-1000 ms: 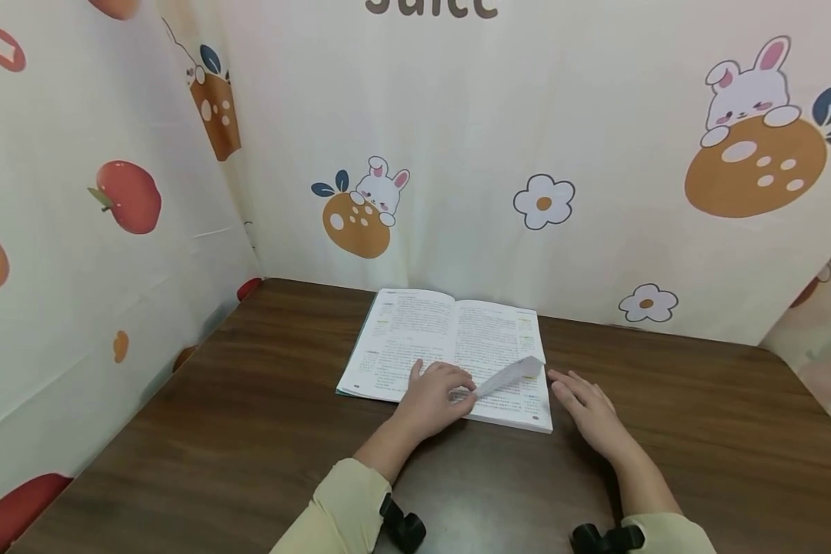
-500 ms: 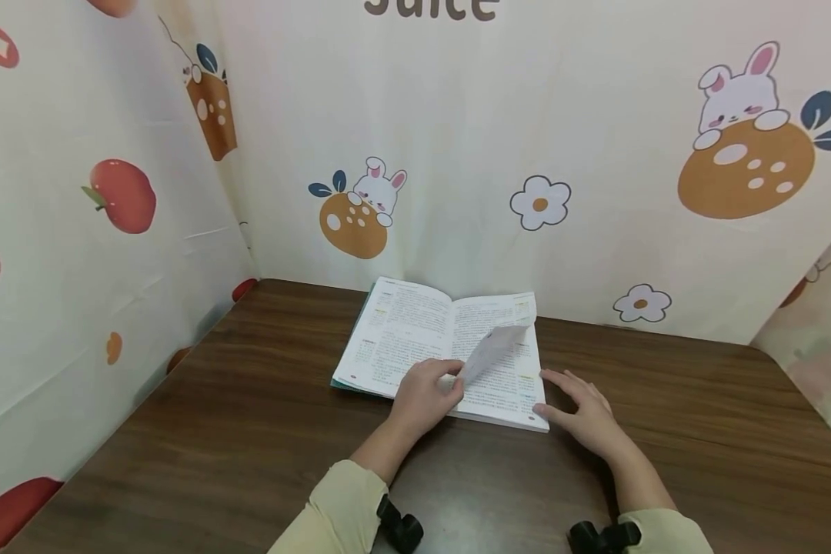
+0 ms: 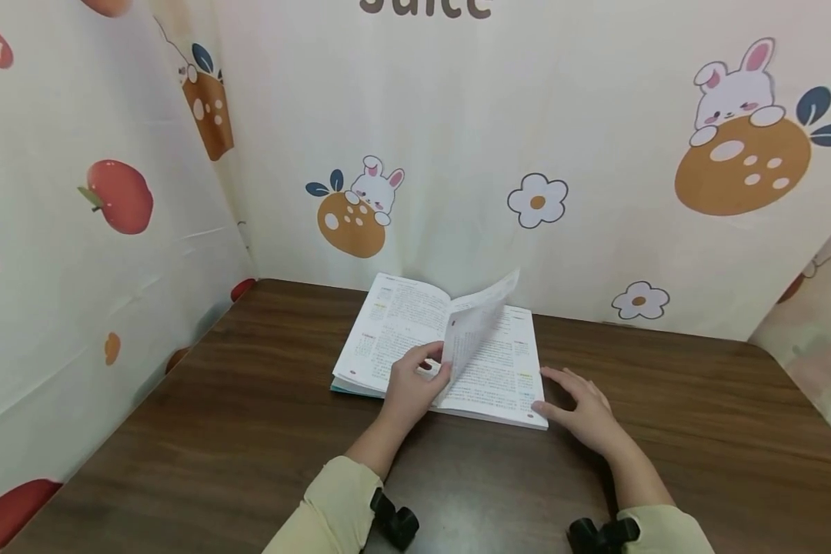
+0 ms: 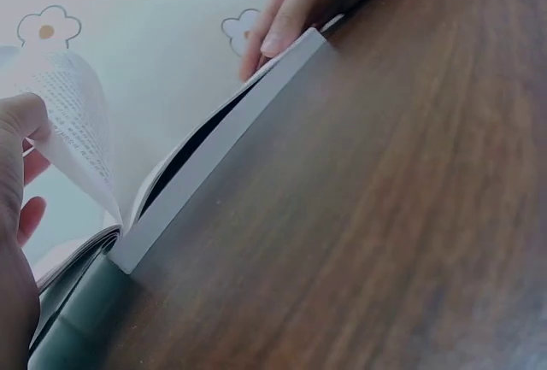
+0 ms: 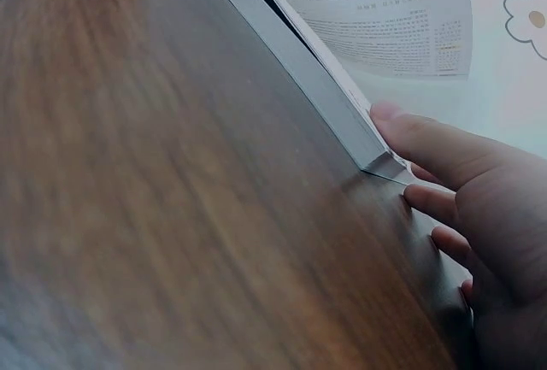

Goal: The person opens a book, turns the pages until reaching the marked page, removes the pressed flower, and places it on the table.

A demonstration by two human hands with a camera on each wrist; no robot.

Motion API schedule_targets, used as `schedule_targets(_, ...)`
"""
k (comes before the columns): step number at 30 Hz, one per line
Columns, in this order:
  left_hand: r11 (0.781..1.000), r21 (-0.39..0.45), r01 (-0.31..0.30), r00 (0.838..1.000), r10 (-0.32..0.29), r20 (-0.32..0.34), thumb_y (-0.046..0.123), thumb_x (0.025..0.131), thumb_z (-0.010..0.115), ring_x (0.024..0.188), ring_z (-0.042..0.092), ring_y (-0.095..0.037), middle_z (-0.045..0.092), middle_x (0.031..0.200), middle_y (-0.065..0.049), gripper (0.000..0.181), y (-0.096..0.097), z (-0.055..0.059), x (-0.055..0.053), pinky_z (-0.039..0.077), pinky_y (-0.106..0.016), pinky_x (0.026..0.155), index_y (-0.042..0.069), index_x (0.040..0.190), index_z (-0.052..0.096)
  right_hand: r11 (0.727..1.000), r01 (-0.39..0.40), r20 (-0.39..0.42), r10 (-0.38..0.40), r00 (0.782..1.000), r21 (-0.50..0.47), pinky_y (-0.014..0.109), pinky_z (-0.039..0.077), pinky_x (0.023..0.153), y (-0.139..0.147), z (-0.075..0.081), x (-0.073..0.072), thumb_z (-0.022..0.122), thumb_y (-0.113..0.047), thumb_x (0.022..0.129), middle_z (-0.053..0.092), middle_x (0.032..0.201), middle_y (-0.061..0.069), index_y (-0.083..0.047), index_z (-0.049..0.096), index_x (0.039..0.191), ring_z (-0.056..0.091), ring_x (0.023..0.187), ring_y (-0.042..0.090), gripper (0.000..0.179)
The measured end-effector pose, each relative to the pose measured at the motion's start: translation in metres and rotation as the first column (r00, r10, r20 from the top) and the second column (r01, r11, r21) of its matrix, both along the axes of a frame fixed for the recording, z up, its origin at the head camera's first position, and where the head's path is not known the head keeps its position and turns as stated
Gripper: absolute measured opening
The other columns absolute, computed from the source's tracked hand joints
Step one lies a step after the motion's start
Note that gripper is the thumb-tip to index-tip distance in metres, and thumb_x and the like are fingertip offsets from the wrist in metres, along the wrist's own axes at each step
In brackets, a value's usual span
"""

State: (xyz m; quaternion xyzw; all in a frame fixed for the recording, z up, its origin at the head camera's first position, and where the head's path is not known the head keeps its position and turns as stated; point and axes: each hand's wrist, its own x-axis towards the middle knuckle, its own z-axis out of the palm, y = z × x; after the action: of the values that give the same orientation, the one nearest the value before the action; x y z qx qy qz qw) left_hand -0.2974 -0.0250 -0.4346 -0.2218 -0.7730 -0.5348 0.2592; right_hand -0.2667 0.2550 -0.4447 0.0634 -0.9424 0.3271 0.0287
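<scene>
An open book (image 3: 505,377) with printed text lies on the table near its back edge, its teal cover showing under the left side. My left hand (image 3: 415,388) pinches one lifted page (image 3: 474,327) by its lower part between thumb and fingers. That page stands up and curls over the right half of the book. At the lower right corner, my right hand (image 3: 585,412) touches the book with its thumb on the top sheet. Its other fingers lie along the side edge, as the right wrist view shows beside the thick page block (image 5: 316,88).
The brown wooden table (image 3: 249,431) extends in front and to both sides. A pale curtain (image 3: 450,154) with printed rabbits, fruit and flowers hangs behind the book and on the left. Black wrist devices (image 3: 396,523) sit at both sleeves.
My left hand has moved left, and the page it holds has risen from nearly flat to upright. My right thumb has come onto the book's corner.
</scene>
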Motion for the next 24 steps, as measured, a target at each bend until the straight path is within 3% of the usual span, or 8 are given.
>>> schedule_targets(9, 0.997, 0.081, 0.018, 1.000, -0.019, 0.021, 0.007, 0.081, 0.068, 0.078, 0.057, -0.017, 0.065, 0.086, -0.006, 0.023, -0.003, 0.007, -0.001, 0.049, -0.031, 0.066, 0.000, 0.103, 0.067, 1.000, 0.005, -0.012, -0.004, 1.000, 0.016, 0.061, 0.005, 0.103, 0.001, 0.000, -0.001, 0.067, -0.049, 0.079, 0.040, 0.140, 0.020, -0.010, 0.045, 0.135, 0.020, 0.133, 0.042, 0.071)
schedule_targets(14, 0.990, 0.140, -0.020, 0.998, 0.012, 0.056, 0.010, 0.081, 0.068, 0.072, 0.055, -0.018, 0.065, 0.085, -0.007, 0.015, -0.011, 0.012, -0.004, 0.048, -0.031, 0.064, 0.000, 0.092, 0.066, 1.000, 0.007, -0.015, -0.006, 1.000, 0.019, 0.062, 0.005, 0.103, 0.001, 0.001, -0.002, 0.066, -0.051, 0.079, 0.040, 0.140, 0.020, -0.010, 0.046, 0.135, 0.020, 0.133, 0.042, 0.072)
schedule_targets(18, 0.981, 0.183, -0.068, 0.994, 0.051, 0.100, 0.011, 0.080, 0.068, 0.069, 0.054, -0.018, 0.063, 0.079, -0.008, 0.014, -0.025, 0.017, -0.009, 0.045, -0.025, 0.059, -0.001, 0.087, 0.066, 1.000, 0.011, -0.009, -0.011, 1.000, 0.018, 0.062, 0.005, 0.103, 0.001, 0.001, -0.001, 0.066, -0.051, 0.079, 0.040, 0.140, 0.020, -0.010, 0.046, 0.135, 0.020, 0.133, 0.042, 0.072)
schedule_targets(24, 0.969, 0.220, -0.111, 0.971, 0.059, 0.232, 0.014, 0.082, 0.069, 0.069, 0.051, -0.014, 0.062, 0.077, -0.007, 0.019, -0.060, 0.030, -0.017, 0.041, -0.020, 0.058, -0.003, 0.091, 0.068, 1.000, 0.010, -0.010, -0.010, 1.000, 0.014, 0.061, 0.005, 0.103, 0.000, -0.001, 0.000, 0.067, -0.049, 0.079, 0.040, 0.140, 0.019, -0.010, 0.046, 0.134, 0.020, 0.133, 0.042, 0.071)
